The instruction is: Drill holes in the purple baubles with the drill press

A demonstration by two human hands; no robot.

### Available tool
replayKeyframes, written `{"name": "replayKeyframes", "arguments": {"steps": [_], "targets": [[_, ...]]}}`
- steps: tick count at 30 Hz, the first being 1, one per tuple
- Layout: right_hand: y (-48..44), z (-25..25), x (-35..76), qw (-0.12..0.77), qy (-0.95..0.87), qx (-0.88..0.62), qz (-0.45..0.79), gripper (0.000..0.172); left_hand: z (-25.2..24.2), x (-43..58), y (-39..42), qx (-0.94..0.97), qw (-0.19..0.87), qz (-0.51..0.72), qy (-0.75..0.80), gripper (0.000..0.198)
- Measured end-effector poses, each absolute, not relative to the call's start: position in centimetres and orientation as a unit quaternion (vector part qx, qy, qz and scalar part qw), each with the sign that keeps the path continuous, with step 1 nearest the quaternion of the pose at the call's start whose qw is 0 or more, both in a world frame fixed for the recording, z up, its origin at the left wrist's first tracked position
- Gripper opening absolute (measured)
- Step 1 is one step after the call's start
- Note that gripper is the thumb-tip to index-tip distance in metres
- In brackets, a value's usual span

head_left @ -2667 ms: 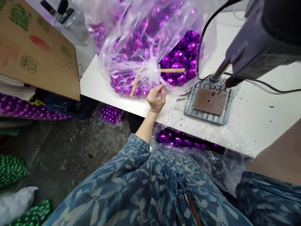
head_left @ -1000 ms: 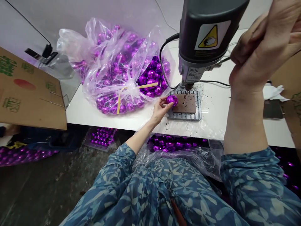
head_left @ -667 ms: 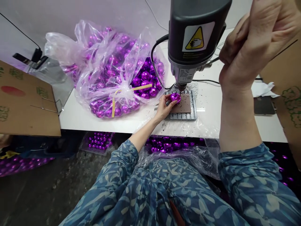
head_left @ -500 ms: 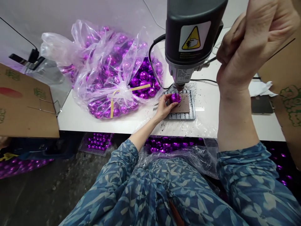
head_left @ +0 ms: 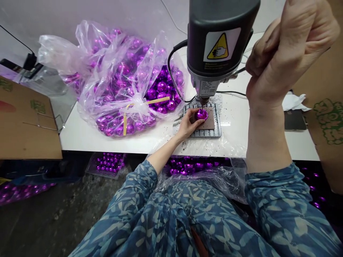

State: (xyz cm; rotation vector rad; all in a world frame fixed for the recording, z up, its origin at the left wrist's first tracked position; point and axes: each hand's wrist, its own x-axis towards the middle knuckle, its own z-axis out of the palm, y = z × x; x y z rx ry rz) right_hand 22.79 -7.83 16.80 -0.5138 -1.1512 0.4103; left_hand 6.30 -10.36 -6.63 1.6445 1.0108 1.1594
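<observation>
My left hand [head_left: 188,124] pinches a shiny purple faceted ball [head_left: 200,114] between thumb and fingers. The ball rests on a brown board [head_left: 209,124] on the slotted metal base [head_left: 217,131] of a small drill press [head_left: 214,71]. Right above the ball is the thin drill bit under the chuck [head_left: 204,100]; whether the tip touches the ball I cannot tell. My right hand [head_left: 292,50], raised at the upper right, is closed round the drill press handle [head_left: 239,71]. Its grip end is hidden inside my fist.
A large clear bag [head_left: 107,82] of purple balls lies left of the machine. Dark shavings dot the white table [head_left: 88,139]. Cardboard boxes [head_left: 26,125] flank both sides. A phone [head_left: 294,120] and tissue [head_left: 294,101] lie right. More balls [head_left: 187,165] sit below the table edge.
The purple ball has shifted slightly right on the board, now under the bit, with my left hand. My right hand keeps its grip on the handle. The whole view has shifted slightly.
</observation>
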Motion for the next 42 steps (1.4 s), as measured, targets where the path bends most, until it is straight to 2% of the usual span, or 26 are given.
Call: {"name": "replayKeyframes", "arguments": {"steps": [7, 12, 18, 26, 33, 37, 40, 42], "targets": [[-8.4, 15.5, 22.8, 0.794, -0.545, -0.23, 0.137, 0.069, -6.7, 6.6, -10.3, 0.647, 0.438, 0.477, 0.403, 0.054], [-9.6, 13.2, 22.6, 0.812, -0.53, -0.206, 0.131, 0.08, -7.0, 6.6, -10.2, 0.645, 0.439, 0.484, 0.395, 0.054], [-9.5, 11.5, 22.5, 0.837, -0.498, -0.209, 0.088, 0.084, -7.0, 6.6, -10.3, 0.65, 0.435, 0.487, 0.389, 0.053], [-7.8, 8.6, 23.5, 0.852, -0.501, -0.149, 0.017, 0.083, -6.8, 6.7, -10.4, 0.651, 0.434, 0.476, 0.4, 0.05], [-7.3, 5.7, 24.2, 0.831, -0.548, -0.091, -0.014, 0.072, -7.4, 6.5, -10.2, 0.663, 0.419, 0.498, 0.37, 0.052], [-8.2, 7.7, 23.3, 0.831, -0.55, -0.082, 0.003, 0.072, -8.1, 6.4, -10.0, 0.678, 0.4, 0.495, 0.368, 0.054], [-8.5, 11.7, 22.5, 0.837, -0.527, -0.132, 0.056, 0.07, -8.4, 6.6, -9.5, 0.681, 0.392, 0.492, 0.376, 0.052], [-7.9, 14.4, 22.2, 0.828, -0.519, -0.18, 0.11, 0.074, -8.2, 6.7, -9.5, 0.677, 0.381, 0.497, 0.387, 0.05]]}}
